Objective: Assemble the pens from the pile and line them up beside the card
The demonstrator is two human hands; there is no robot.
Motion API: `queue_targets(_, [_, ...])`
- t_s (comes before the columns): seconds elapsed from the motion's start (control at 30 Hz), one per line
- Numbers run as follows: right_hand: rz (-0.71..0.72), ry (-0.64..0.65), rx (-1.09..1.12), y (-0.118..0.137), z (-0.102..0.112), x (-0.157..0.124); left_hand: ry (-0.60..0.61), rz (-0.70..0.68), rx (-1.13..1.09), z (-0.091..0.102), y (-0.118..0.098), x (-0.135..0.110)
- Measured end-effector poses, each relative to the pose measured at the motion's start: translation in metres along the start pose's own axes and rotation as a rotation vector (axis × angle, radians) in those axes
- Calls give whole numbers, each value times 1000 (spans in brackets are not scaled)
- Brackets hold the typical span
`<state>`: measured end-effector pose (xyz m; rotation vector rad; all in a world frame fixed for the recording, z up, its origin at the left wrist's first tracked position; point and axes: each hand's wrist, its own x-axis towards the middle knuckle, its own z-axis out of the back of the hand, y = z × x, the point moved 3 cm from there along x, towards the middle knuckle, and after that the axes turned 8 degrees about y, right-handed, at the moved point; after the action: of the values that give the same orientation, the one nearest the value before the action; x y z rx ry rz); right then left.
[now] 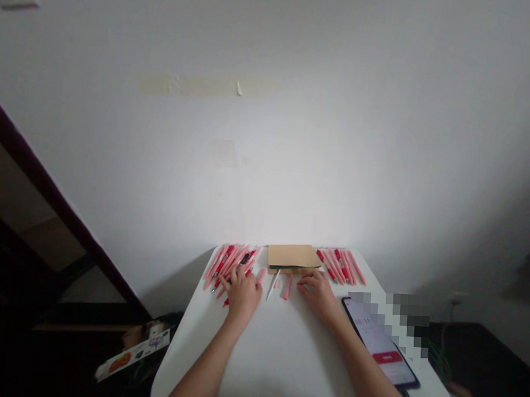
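Observation:
My left hand [242, 294] lies over the near side of a pile of pink and red pens [224, 264] at the table's left, fingers spread and touching the pens. A short pink pen part [260, 276] sits by its index finger. My right hand [318, 291] rests right of the middle, its fingers bent and slightly apart, with nothing visible in them. Just left of its fingertips is a pink pen barrel [288, 287]. Between the hands lies a thin white refill [273, 285], next to a small piece too small to make out.
A brown notebook [294, 256] lies at the back against the wall. Right of it are pink and red pens [341, 266] in a row. A phone [379, 347] showing a timer lies at the right edge of the white table [280, 357].

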<state>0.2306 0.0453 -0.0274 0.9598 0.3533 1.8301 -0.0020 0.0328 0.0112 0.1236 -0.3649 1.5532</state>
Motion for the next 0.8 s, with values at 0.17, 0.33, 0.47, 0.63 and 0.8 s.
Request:
queue_targets(0.17, [-3, 1, -1, 1, 0, 0, 36, 19, 9, -2, 1, 1])
queue_targets(0.33, [-5, -2, 4, 1, 0, 0, 32, 13, -15, -2, 1, 1])
queue_targets(0.47, [-4, 10, 0, 0, 0, 0, 29, 16, -21, -2, 1, 1])
queue_targets(0.63, [-10, 18, 10, 1, 0, 0, -16, 7, -58, 3, -1, 0])
queue_targets(0.8, [2, 17, 34, 2, -4, 0, -116, -95, -188, 9, -6, -1])
